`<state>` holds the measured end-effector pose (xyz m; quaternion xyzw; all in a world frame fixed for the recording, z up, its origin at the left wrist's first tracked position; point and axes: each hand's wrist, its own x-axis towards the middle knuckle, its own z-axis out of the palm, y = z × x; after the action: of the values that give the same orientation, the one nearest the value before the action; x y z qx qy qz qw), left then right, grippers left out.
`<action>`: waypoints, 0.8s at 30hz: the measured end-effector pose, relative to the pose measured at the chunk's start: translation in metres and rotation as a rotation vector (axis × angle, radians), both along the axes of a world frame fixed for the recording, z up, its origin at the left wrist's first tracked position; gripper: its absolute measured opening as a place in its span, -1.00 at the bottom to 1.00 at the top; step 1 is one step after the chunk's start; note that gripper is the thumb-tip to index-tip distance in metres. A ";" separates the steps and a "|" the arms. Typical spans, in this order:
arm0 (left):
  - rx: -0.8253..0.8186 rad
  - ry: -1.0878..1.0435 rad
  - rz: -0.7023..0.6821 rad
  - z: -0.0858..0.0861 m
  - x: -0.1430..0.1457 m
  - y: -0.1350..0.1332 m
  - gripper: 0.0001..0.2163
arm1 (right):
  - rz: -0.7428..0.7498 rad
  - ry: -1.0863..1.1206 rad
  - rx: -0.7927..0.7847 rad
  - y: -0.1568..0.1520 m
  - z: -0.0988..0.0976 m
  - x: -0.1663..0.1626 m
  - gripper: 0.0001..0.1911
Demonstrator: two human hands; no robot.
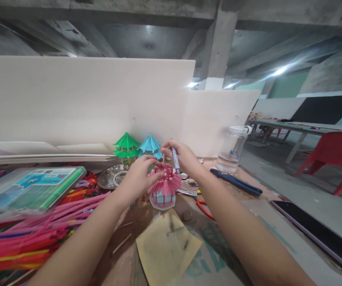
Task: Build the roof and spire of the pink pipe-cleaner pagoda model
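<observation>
A small pink pavilion model (165,182) made of thin strips, with a pale blue base, stands in front of me. Around its upper left side my left hand (141,174) is closed, fingers and thumb touching the pink roof. My right hand (181,155) grips a slim, pale pen (175,160) with print on its barrel, its lower end beside the roof. Whether the right fingertips also touch a thin stick at the model's top is too small to tell. Behind stand a green pavilion model (126,147) and a light blue one (150,145).
Bundles of colourful strips (40,238) and a clear plastic case (34,190) lie left, near a metal dish (107,176). Orange-handled scissors (202,206), a dark blue cutter (235,182), a water bottle (229,153) and a phone (316,230) are right. Yellow paper (166,248) lies in front.
</observation>
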<state>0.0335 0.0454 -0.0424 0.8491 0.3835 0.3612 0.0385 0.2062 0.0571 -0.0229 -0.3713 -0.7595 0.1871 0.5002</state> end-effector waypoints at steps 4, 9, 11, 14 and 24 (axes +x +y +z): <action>-0.008 -0.037 0.019 0.001 -0.001 0.000 -0.80 | -0.007 0.005 0.003 -0.001 0.001 0.000 -0.69; 0.020 -0.219 0.053 -0.009 0.008 0.003 -0.78 | 0.000 0.024 0.003 0.001 0.000 0.000 -0.66; 0.029 -0.262 0.057 -0.012 0.012 0.002 -0.79 | 0.004 0.035 0.007 0.001 0.000 -0.001 -0.66; 0.042 -0.291 0.046 -0.008 0.015 -0.006 -0.80 | 0.063 0.064 0.002 -0.004 0.001 -0.006 -0.63; -0.218 -0.441 -0.048 0.032 0.001 -0.041 -0.74 | -0.200 -0.222 -0.036 -0.042 0.043 0.033 -0.90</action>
<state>0.0349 0.0048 -0.0104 0.7493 0.3824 0.4932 0.2214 0.2394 0.0153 0.0197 -0.4725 -0.7660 0.1079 0.4224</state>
